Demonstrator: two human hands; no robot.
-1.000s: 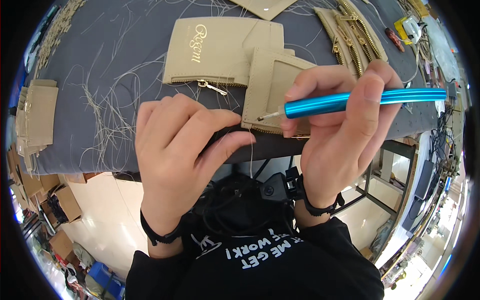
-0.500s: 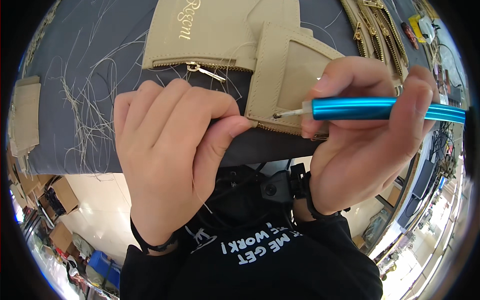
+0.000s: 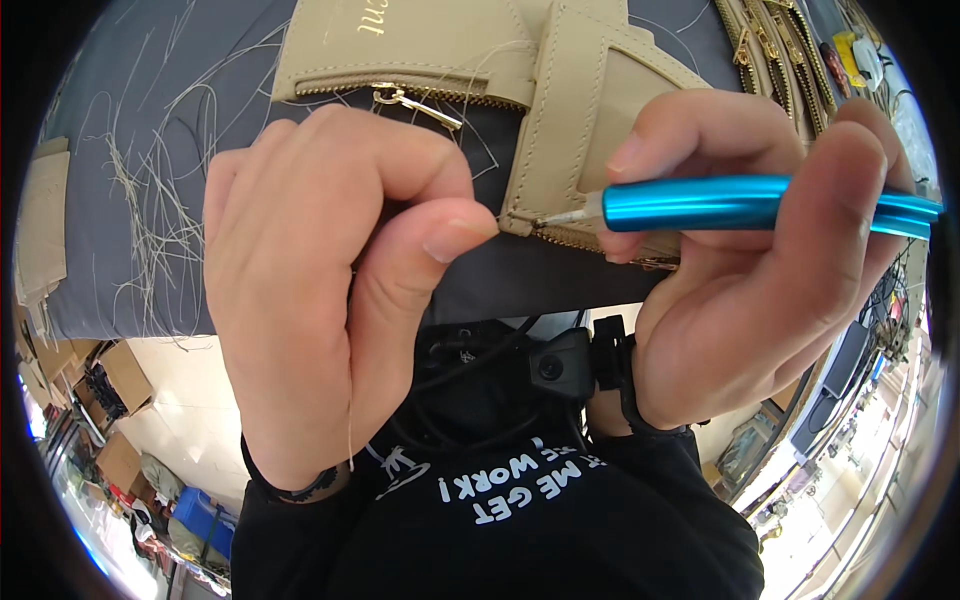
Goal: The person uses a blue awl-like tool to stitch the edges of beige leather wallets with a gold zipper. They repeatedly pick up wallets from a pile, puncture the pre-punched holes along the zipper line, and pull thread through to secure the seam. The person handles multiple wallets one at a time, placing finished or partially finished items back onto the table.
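My right hand (image 3: 735, 270) grips a blue metallic pen-shaped tool (image 3: 690, 204), which looks like a thread burner. Its thin tip with a dark end meets the lower left corner of a beige stitched pouch (image 3: 567, 110), just above the brass zipper there. Close to that corner, my left hand (image 3: 320, 220) is closed, thumb against forefinger, on a fine pale thread (image 3: 351, 438); a loose length hangs by the wrist. Beyond lies another beige zippered pouch (image 3: 430, 45) with gold lettering and a gold zipper pull (image 3: 420, 106). My fingers hide part of the near pouch's lower edge.
Loose pale threads (image 3: 165, 215) tangle on the dark table cover (image 3: 95, 290). Beige pieces (image 3: 45, 220) are stacked at the left edge. More zippered pouches (image 3: 775, 60) lie at the far right, near a red-handled tool (image 3: 832, 68).
The tool's tip has moved slightly left and down onto the corner of the pouch. The pouches sit further right in view, and my left hand has shifted slightly left and up.
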